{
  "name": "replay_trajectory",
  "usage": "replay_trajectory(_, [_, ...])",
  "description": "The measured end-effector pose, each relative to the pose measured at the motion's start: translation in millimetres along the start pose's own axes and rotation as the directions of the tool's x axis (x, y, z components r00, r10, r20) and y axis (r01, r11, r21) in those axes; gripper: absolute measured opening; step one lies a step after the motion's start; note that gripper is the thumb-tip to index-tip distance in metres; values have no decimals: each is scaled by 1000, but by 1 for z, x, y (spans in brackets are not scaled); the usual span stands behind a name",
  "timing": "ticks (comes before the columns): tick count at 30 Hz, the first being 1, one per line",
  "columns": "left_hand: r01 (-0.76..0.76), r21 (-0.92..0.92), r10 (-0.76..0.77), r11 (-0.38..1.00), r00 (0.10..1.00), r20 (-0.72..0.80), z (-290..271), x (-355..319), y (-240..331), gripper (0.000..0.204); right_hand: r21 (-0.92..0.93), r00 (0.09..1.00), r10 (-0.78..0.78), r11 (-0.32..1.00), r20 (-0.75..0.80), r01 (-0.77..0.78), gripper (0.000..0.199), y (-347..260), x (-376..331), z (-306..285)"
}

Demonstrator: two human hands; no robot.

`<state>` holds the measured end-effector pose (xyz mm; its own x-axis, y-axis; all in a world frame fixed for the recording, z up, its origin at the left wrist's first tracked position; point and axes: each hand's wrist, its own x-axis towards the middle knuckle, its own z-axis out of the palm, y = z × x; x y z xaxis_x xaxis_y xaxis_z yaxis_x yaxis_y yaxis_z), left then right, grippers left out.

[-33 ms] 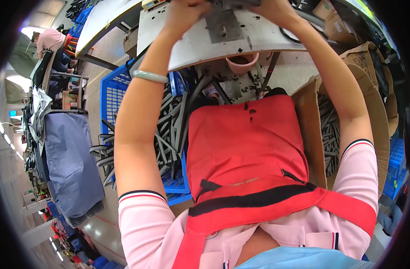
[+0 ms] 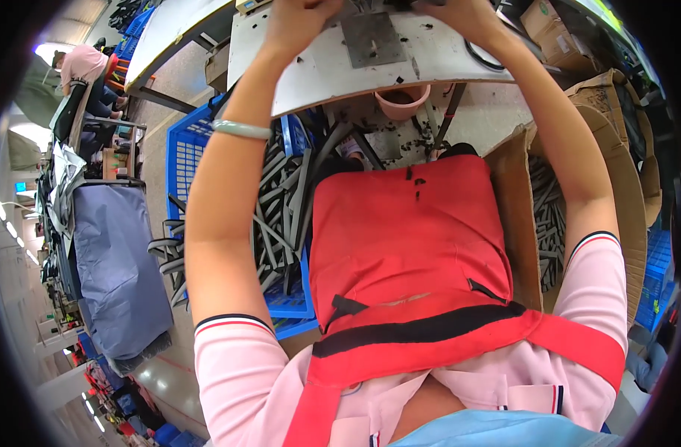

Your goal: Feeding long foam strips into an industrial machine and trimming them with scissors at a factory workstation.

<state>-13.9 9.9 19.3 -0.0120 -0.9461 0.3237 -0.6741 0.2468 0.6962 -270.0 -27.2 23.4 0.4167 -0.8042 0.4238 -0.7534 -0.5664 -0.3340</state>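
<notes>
The metal plate (image 2: 373, 46) lay flat on the white tabletop (image 2: 318, 80), between the person's two hands and a little nearer the body. Just beyond it stood a dark fixture (image 2: 370, 7), cut off by the upper edge of the view. The left hand (image 2: 304, 18) was bent toward the fixture from one side, the right hand (image 2: 459, 16) from the other; both ran out of view at the top — whether either gripped anything could not be told. Small black scraps dotted the tabletop around the plate. A pale bangle (image 2: 240, 129) circled the left forearm. Below the table's near edge stood a pink bucket (image 2: 401, 112), and a red apron (image 2: 407, 231) covered the lap. To the left, a blue crate (image 2: 184, 153) held grey-and-black strips (image 2: 281, 216); to the right, a cardboard box (image 2: 516, 223) held more grey pieces (image 2: 547, 223). Far left, another person (image 2: 83, 63) bent forward.
</notes>
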Motion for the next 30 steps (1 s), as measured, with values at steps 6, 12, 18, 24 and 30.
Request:
replay_trajectory(6, [-249,58,220,967,924,312,15,-51,56,22,-145,669,-743,660,23,737,17,-105,-104,37])
replay_trajectory(12, [-19,-346,139,938,935,326,47,-59,63,27,-178,738,-574,734,353,656,14,-113,-116,81])
replay_trajectory(18, [243,-121,-118,962,775,621,14,-107,-14,30,1,910,-270,959,315,284,43,-34,-94,13])
replay_trajectory(24, [288,-264,-110,920,840,532,-5,-89,4,33,81,948,-186,982,258,171,51,-5,-66,-18])
replay_trajectory(30, [72,-104,-46,992,971,233,-1,-57,11,29,-13,944,-125,991,306,135,63,4,-38,-38])
